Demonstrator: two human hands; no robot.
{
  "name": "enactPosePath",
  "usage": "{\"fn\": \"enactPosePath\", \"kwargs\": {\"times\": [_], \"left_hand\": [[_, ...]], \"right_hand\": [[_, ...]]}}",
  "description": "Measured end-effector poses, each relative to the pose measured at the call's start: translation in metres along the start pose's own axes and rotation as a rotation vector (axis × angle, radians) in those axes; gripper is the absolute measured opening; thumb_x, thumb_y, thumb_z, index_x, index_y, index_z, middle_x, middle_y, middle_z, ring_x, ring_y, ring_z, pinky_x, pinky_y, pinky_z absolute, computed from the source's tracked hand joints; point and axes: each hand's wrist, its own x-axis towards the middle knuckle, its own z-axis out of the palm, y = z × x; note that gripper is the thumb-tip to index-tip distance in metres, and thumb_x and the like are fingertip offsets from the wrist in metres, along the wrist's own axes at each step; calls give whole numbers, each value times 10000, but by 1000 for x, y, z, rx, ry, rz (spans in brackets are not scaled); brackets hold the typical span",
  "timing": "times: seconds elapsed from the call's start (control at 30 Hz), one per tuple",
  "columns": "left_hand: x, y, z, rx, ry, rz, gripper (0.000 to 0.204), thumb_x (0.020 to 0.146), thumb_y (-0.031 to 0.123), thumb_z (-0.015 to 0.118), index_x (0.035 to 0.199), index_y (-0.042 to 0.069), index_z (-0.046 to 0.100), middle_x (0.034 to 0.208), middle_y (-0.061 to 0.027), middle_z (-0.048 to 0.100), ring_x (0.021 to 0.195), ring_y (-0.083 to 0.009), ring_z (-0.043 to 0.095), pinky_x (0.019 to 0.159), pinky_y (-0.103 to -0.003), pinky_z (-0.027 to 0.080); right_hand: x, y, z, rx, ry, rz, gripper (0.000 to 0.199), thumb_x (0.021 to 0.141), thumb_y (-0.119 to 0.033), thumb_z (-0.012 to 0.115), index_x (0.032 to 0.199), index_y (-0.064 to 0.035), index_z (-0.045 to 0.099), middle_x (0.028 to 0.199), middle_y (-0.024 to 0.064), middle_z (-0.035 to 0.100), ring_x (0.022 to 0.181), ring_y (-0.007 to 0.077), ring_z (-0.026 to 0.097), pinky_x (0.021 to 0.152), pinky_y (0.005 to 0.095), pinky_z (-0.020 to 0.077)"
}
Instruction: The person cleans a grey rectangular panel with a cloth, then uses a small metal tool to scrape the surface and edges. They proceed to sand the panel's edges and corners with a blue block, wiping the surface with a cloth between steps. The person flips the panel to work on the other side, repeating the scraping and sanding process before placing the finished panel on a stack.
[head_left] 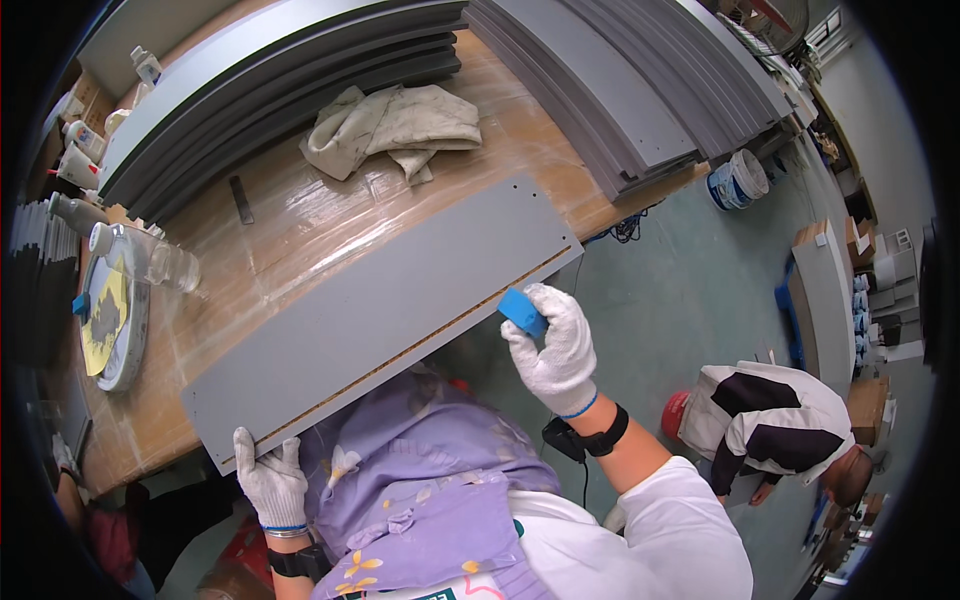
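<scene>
A long grey panel (390, 310) lies slantwise across the near edge of the table, overhanging toward me. A narrow brownish groove (420, 348) runs along its near long edge, and small holes dot both ends. My left hand (272, 490), in a white knit glove, grips the panel's near left corner; its thumb and forefinger show apart at the edge. Closed in a pinch, my gloved right hand (556, 355) holds a small blue block (522, 313) just off the panel's near edge, toward the groove's right end. Whether the block touches the panel, I cannot tell.
Curved grey panels (290, 75) are stacked at the back left, more panels (640, 90) at the back right. A crumpled cloth (395, 130), a dark metal strip (241, 200), a clear bottle (150, 258) and a white lid (132, 350) with yellow paper sit on the table. A person (770, 420) bends at right.
</scene>
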Motion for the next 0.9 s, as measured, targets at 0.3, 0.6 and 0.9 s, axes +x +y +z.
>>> {"fn": "enactPosePath", "kwargs": {"times": [0.3,0.6,0.9], "left_hand": [[-5,1,7,-34,5,-8,219,1021,249,556,1187,120,616,1190,-68,674,1025,-279,698,724,-454,658],[-7,5,-1,-18,-32,-37,227,1022,278,552,1197,141,602,1210,-89,655,1058,-278,680,775,-499,637],[-17,47,-58,48,-27,203,461,1037,429,467,1342,85,498,1258,-167,603,1086,-330,663,847,-457,616]], "right_hand": [[1,17,-5,-226,57,-54,480,828,-135,775,1216,-20,519,1151,183,612,963,369,609,853,453,501],[1,-69,41,112,-300,-388,587,729,-65,815,1234,-53,515,1121,163,628,944,353,642,803,443,524],[7,-53,31,-42,-211,-452,598,722,5,779,1251,-35,503,1106,175,620,861,359,639,744,445,518]]}}
